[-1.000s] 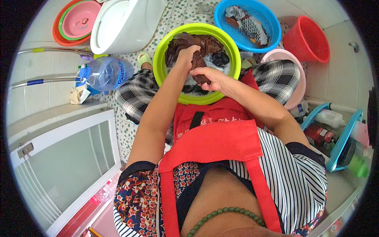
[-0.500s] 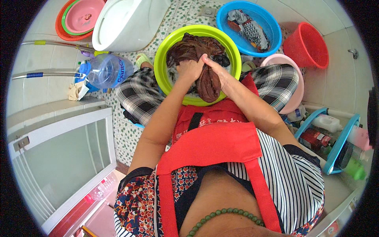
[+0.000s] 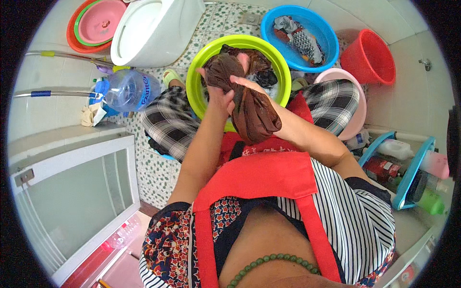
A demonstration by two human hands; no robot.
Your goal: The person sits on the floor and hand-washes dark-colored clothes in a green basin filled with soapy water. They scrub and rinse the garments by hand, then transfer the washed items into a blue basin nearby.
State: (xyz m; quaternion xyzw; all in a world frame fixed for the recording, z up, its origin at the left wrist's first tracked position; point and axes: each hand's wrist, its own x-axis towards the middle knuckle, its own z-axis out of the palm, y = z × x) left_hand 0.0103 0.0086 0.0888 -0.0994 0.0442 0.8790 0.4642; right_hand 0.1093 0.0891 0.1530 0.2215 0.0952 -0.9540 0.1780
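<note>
A wet, dark brown cloth (image 3: 252,117) is bunched up over the lime-green basin (image 3: 193,86), its lower end hanging past the near rim. My left hand (image 3: 221,100) cradles the upper part from below, with the thumb out to the side. Across the middle, my right hand (image 3: 249,85) grips the same cloth, partly covered by its folds. More dark fabric (image 3: 259,60) lies in the sudsy water of the basin, next to a black piece (image 3: 268,78).
A blue basin (image 3: 266,36) with patterned cloths in water stands beyond, beside a red bucket (image 3: 348,60) and a pale pink basin (image 3: 362,103). To the left are a large clear bottle (image 3: 127,89), a white toilet (image 3: 180,38) and stacked basins (image 3: 96,24). Bottles fill a blue-sided rack (image 3: 408,177).
The brown cloth has been raised and drawn toward me, its hanging end now lower and fuller. My left hand has turned over, with its fingers spread under the cloth.
</note>
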